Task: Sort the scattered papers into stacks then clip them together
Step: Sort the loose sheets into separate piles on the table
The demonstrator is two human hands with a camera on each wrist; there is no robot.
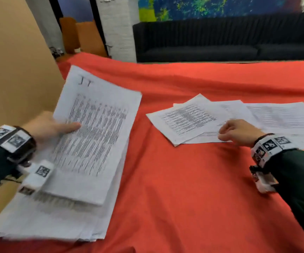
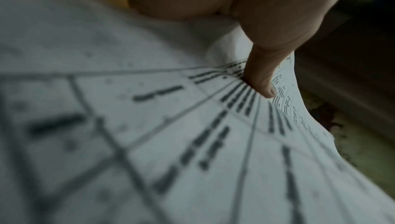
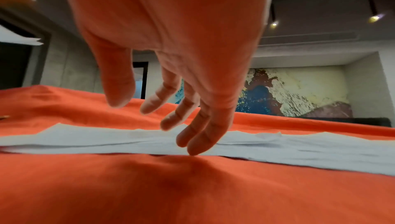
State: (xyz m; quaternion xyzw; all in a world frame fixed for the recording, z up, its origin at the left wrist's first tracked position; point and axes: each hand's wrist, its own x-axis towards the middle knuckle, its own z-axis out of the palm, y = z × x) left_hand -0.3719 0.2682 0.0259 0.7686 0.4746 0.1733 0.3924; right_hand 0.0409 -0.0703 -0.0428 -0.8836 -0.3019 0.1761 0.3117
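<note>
My left hand (image 1: 56, 127) grips a thick sheaf of printed papers (image 1: 96, 136) at its left edge, thumb (image 2: 265, 82) pressed on the top sheet (image 2: 192, 143). The sheaf hangs a little above a larger pile of papers (image 1: 56, 221) at the table's near left. Several loose printed sheets (image 1: 189, 119) lie overlapping on the red cloth at the right. My right hand (image 1: 226, 131) hovers over their near edge with fingers (image 3: 198, 145) relaxed and spread, the little fingertip touching the cloth by the sheets' near edge (image 3: 278, 150). It holds nothing.
The table is covered by a red cloth (image 1: 193, 189). A tan cardboard panel (image 1: 14, 70) stands along the left. A black sofa (image 1: 229, 37) sits beyond the far edge, under a colourful wall painting (image 1: 211, 6).
</note>
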